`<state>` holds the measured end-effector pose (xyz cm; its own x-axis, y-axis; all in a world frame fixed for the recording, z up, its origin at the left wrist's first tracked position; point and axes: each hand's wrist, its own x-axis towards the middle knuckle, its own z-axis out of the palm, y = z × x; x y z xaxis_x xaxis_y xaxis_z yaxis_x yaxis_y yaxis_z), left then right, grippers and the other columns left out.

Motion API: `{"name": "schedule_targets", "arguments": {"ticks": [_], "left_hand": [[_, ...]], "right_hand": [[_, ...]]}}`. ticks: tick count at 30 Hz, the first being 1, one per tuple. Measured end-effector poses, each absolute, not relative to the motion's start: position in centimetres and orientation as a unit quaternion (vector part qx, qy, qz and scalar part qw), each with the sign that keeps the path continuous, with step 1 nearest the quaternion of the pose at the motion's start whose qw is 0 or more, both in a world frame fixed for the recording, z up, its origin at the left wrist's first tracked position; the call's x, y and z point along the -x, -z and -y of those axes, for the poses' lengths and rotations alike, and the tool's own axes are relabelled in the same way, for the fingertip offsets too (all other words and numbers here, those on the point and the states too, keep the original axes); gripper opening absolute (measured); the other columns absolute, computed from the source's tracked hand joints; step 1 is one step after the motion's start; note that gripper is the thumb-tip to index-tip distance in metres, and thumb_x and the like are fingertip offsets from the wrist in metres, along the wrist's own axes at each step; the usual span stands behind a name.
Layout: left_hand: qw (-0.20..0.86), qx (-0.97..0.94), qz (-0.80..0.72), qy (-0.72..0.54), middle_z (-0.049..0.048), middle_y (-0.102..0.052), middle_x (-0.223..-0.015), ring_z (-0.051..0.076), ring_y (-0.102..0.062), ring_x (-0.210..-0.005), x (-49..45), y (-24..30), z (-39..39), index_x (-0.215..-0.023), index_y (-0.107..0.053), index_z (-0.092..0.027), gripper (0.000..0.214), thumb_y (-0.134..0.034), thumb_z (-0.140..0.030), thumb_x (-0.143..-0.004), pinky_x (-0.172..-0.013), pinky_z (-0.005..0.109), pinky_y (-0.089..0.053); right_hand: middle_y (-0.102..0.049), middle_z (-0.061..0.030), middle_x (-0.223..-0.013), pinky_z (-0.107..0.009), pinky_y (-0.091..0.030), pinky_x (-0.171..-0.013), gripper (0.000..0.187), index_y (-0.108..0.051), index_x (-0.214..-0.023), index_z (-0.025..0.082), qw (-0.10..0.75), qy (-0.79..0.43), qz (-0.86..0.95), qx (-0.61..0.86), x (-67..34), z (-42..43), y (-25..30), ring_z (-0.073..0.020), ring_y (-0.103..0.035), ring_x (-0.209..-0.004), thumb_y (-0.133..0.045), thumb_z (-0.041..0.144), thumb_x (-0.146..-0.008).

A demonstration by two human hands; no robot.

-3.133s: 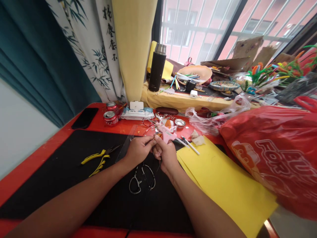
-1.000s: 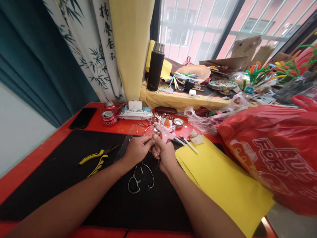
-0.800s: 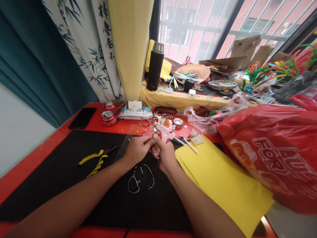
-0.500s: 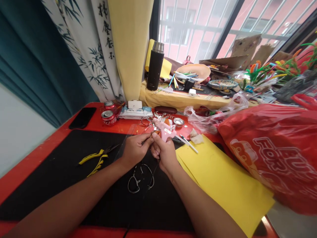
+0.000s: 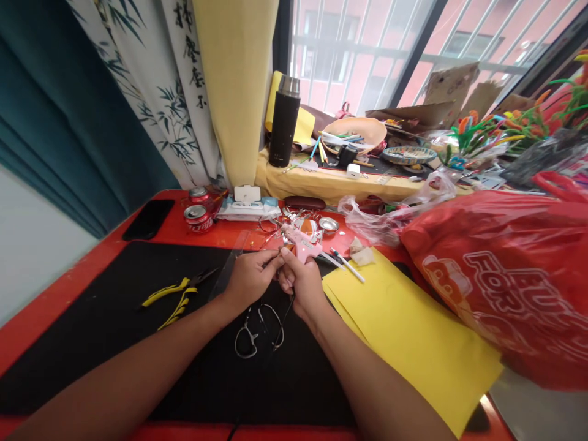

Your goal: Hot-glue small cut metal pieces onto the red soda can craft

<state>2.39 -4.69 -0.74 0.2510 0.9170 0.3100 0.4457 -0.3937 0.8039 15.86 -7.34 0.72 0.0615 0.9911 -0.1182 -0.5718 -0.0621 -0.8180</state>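
The right hand (image 5: 304, 288) wraps firmly around the handle of a pink hot glue gun (image 5: 301, 244), held just above the far edge of the black mat (image 5: 82, 373). The left hand (image 5: 252, 278) pinches something too small to tell beside the nozzle, so a slip could mean a burn. The thin black cord (image 5: 288, 312) could also snag the scissors (image 5: 257, 334) below.

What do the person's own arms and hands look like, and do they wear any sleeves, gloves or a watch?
Both forearms are bare as far as the view shows. The left hand and right hand have no gloves, and neither wrist shows a watch or bracelet. No sleeves, cables or markings are visible on them.
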Motion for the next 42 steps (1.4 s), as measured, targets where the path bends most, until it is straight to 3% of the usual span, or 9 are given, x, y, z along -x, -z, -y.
{"name": "schedule_targets", "arguments": {"ticks": [42], "left_hand": [[0.322,-0.730,-0.464,-0.385,0.0012,-0.079,-0.069,0.018,-0.073,-0.062,-2.44,1.09,4.47,-0.085,-0.080,-0.022,0.032,-0.062,-0.040,-0.104,-0.063,0.027,-0.050]], "right_hand": [[-0.036,0.0106,-0.042,-0.022,-0.022,-0.036,0.059,-0.047,-0.055,0.025,0.622,-0.618,0.284,0.388,-15.94,7.39,-0.13,-0.0071,-0.034,-0.035,-0.093,0.053,-0.079]]}}
